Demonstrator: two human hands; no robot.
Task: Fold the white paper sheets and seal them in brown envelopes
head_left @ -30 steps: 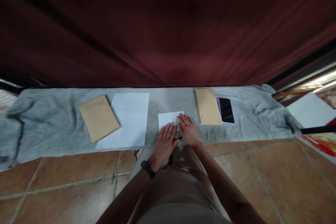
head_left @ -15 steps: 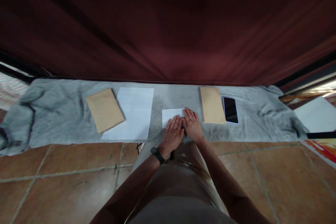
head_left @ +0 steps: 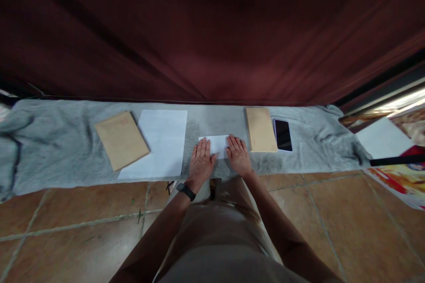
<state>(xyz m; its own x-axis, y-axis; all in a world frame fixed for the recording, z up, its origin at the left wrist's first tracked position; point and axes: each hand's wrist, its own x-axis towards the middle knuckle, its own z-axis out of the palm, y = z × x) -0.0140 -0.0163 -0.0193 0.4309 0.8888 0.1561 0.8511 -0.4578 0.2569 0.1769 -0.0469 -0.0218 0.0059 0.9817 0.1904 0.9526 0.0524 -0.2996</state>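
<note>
A small white piece of folded paper (head_left: pixel 219 146) lies on the grey cloth (head_left: pixel 217 119) close to the front edge. My left hand (head_left: pixel 201 159) rests flat on its left end, fingers stretched out and thumb reaching inward along the paper. On the right end my right hand (head_left: pixel 238 154) presses down, its fingers extended. Both palms face down, and part of the paper is hidden under them. Left of my hands is a large white sheet of paper (head_left: pixel 164 141). A tan envelope-like packet (head_left: pixel 122 140) overlaps that sheet's left side.
To the right lie a second tan packet (head_left: pixel 261 129) and a phone (head_left: pixel 283 135) with a dark screen. A dark red curtain (head_left: pixel 212 53) hangs behind the cloth. At the far right are a white sheet (head_left: pixel 384 137) and a colourful printed sheet (head_left: pixel 400 181) near a dark bar.
My left hand has slid left, from beside my right hand to the paper's left end. More of the paper's middle shows. The whole view has shifted slightly.
</note>
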